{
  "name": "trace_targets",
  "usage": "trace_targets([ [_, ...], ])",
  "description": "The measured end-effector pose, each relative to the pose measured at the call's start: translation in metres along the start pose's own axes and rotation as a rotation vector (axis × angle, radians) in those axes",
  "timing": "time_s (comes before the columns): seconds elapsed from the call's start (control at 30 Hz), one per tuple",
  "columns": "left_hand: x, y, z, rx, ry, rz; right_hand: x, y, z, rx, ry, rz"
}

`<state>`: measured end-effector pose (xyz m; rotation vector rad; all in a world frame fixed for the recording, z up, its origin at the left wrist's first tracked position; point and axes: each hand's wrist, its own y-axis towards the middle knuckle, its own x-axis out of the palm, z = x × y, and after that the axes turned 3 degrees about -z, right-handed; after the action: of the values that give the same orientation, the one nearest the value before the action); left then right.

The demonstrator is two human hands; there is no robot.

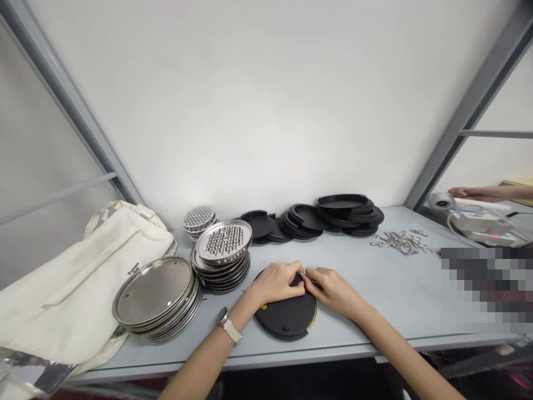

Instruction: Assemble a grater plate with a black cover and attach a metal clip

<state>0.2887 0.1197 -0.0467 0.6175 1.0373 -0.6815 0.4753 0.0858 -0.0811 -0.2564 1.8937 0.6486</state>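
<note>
A black round disc (287,316) with a thin yellow edge lies flat on the grey table near its front edge. My left hand (277,282) rests on the disc's far rim with its fingers curled and pinched together. My right hand (328,289) meets it from the right, fingers also pinched at the same spot on the rim. What the fingertips hold there is too small to make out. A watch with a pale strap sits on my left wrist.
Stacks of black discs (328,214) line the back wall. Perforated metal plates (222,250) and plain steel plates (156,297) are stacked at left beside a white cloth bag (79,278). Small metal clips (402,240) lie at right. Another person's hand (470,193) shows far right.
</note>
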Motion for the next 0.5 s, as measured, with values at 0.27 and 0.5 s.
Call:
trace_targets([
  [0.27, -0.0011, 0.0001, 0.0007, -0.013, -0.037, -0.009, -0.0041, -0.0008, -0.0045, -0.002, 0.012, -0.005],
  [0.5, -0.0015, 0.0009, 0.0008, -0.023, -0.044, -0.026, -0.0023, 0.0003, -0.0041, -0.005, 0.019, 0.033],
])
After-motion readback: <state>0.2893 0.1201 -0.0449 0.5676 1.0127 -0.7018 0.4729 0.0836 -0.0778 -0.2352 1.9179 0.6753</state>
